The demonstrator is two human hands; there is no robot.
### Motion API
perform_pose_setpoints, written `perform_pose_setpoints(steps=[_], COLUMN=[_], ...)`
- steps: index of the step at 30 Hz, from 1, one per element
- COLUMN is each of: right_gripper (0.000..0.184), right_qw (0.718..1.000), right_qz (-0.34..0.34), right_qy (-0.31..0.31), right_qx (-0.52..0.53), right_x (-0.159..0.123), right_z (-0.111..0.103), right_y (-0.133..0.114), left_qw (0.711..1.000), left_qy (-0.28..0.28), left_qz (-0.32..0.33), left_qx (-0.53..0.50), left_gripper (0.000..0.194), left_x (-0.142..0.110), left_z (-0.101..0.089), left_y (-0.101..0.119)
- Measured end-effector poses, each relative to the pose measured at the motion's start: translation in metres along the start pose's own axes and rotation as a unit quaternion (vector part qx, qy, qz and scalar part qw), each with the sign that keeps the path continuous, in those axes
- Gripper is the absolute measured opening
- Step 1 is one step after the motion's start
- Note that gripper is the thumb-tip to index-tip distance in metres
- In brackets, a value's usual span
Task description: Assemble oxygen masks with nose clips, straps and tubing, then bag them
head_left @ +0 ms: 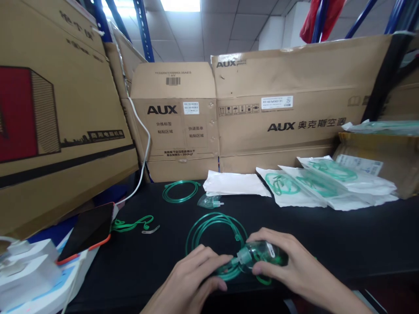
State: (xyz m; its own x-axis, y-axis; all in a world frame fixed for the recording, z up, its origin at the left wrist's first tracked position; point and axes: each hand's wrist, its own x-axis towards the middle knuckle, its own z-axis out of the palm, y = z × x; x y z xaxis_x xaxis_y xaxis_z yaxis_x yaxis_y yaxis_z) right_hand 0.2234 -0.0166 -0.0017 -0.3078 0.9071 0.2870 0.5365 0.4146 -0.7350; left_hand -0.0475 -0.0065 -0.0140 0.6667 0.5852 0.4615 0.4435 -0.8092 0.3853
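Note:
My right hand (290, 257) is wrapped round a clear green oxygen mask (266, 256), whose pale connector points left. My left hand (193, 274) pinches the end of green oxygen tubing (212, 216) at this connector; whether the two are fully joined, I cannot tell. The rest of the tubing lies coiled on the black table, behind and under my hands. Behind it lie a second clear mask (208, 201) and another green tubing coil (180, 192). A green elastic strap (131, 223) and a small metal strip (151, 230) rest to the left.
White pouches with green tubing (284, 187) overlap at the back right, beside a plain white pouch (237, 184). At left are a phone (87, 233) and a power strip with white plugs (31, 272). Cardboard boxes (281, 87) wall off the back.

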Motion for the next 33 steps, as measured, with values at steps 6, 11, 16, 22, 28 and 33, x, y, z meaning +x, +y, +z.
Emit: perform_pose_setpoints(steps=[6,11,16,22,28,33], right_gripper=[0.022,0.025,0.025,0.018,0.009,0.013], right_qw=[0.999,0.999,0.997,0.997,0.998,0.997], right_qz=[-0.018,-0.017,-0.029,-0.041,-0.017,-0.022], right_qy=[-0.03,-0.034,-0.046,-0.071,-0.057,-0.07], right_qx=[0.008,-0.021,-0.046,-0.013,-0.003,-0.038], right_x=[0.001,-0.003,-0.003,-0.002,-0.002,-0.004], right_z=[-0.002,-0.001,0.003,0.003,0.007,0.006], right_y=[-0.001,-0.002,0.003,0.003,0.0,-0.003], left_qw=[0.999,0.992,0.984,0.983,0.986,0.986], left_qy=[0.042,0.109,0.166,0.17,0.155,0.163], left_qz=[0.018,0.04,0.054,0.041,0.024,0.023], left_qx=[0.003,0.039,0.046,0.05,0.048,0.033], left_gripper=[0.023,0.026,0.021,0.018,0.019,0.013], left_x=[0.004,0.005,0.009,0.01,0.006,0.006], left_z=[0.009,0.018,0.023,0.026,0.028,0.026], left_y=[-0.004,0.003,0.009,0.007,0.006,0.006])
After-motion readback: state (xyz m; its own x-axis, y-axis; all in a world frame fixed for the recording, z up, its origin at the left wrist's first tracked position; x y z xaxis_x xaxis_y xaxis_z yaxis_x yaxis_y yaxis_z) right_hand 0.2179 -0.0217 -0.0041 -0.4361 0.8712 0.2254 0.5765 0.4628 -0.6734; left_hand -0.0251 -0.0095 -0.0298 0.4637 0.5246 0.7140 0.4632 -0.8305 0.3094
